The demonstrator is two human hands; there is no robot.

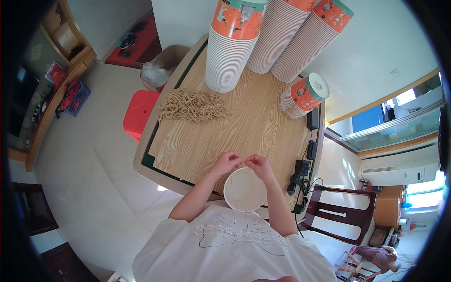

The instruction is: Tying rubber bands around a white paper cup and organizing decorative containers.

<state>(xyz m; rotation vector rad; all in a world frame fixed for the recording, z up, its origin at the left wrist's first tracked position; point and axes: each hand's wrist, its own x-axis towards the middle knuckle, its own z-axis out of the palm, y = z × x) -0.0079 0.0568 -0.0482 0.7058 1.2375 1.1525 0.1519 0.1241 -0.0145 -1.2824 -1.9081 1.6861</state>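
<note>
Close to my body at the near edge of the table stands a white paper bucket [254, 190], its open mouth facing up. A thin tan string [233, 185] crosses its mouth and hangs in a loop toward my shirt. My left hand [228, 162] pinches at the bucket's far rim, fingertips closed on the string. Just to its right, my right hand [259, 166] has thumb and forefinger pressed together on the string too. The fingertips of both hands nearly meet; the bit of string between them is too small to make out clearly. Farther back lies a heap of tan strings [193, 106].
Tall stacks of orange-and-white paper buckets [230, 58] rise at the table's back. A shorter stack [304, 96] lies tilted at the right, near black power adapters [303, 167] and cables. A red stool [140, 114] is left, a dark wooden chair [340, 212] right. Another person [378, 256] is far off.
</note>
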